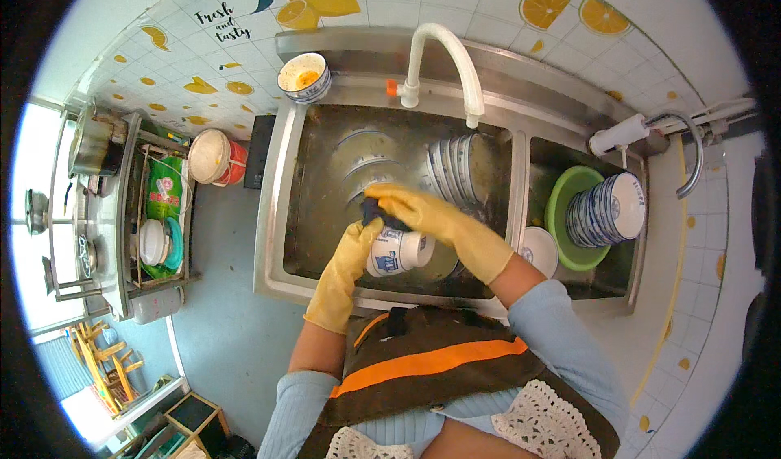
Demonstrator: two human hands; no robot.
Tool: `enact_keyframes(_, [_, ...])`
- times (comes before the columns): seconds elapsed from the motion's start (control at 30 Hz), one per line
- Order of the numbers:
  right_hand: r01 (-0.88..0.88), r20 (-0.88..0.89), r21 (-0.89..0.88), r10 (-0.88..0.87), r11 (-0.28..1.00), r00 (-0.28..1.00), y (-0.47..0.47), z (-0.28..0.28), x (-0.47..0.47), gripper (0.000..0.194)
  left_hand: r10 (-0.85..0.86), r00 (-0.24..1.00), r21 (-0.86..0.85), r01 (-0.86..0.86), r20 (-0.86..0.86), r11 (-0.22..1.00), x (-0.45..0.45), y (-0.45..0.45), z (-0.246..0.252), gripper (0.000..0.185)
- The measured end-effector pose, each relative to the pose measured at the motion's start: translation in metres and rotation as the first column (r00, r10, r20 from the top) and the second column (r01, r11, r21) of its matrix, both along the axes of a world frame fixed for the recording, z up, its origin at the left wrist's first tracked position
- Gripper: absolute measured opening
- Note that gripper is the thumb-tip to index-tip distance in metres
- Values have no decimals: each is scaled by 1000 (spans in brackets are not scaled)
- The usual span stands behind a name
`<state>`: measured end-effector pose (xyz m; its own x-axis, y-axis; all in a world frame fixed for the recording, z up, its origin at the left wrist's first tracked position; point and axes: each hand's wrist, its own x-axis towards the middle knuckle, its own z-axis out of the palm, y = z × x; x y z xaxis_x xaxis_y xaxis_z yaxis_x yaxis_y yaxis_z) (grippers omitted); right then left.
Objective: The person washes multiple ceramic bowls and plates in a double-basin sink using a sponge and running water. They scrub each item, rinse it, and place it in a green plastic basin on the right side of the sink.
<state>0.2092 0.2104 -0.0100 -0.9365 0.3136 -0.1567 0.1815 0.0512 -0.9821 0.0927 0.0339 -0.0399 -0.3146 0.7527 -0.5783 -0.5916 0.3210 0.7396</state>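
My left hand (349, 257), in a yellow rubber glove, grips a white bowl (388, 261) with blue patterns at its rim. The bowl is tipped on its side, its foot turned to the right. My right hand (421, 212), gloved alike, presses a dark cloth (373, 210) against the bowl's rim. Both hands are over the large left basin of a steel sink (271, 227), which holds murky water. Right of them, a row of nested bowls (454, 166) leans in the water. Several more bowls (369, 154) lie partly sunk behind my hands.
A white faucet (448, 50) arches over the basin. Food residue coats a bowl (305, 77) at the back left corner. In the right basin, a green plastic tub (561, 215) holds stacked bowls (607, 209); another bowl (540, 250) lies beside it. A lidded red bucket (235, 163) stands left.
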Motion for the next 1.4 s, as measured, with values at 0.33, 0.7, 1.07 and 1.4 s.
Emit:
enact_keyframes(0.33, [385,306,-894,-317,229,898,-7,-83,22,45,192,976,161,-206,100,965,-7,1,25,35])
enact_keyframes(0.7, [439,307,-883,-503,167,808,-17,-140,27,45,179,937,281,-267,301,922,14,21,40,62])
enact_keyframes(1.07, [758,365,-559,-720,337,590,-26,-144,35,60,514,800,-25,-534,309,845,21,39,33,65])
enact_keyframes(1.4, [705,-306,214,-639,676,706,-83,0,8,65,654,753,160,-656,71,738,39,54,19,60])
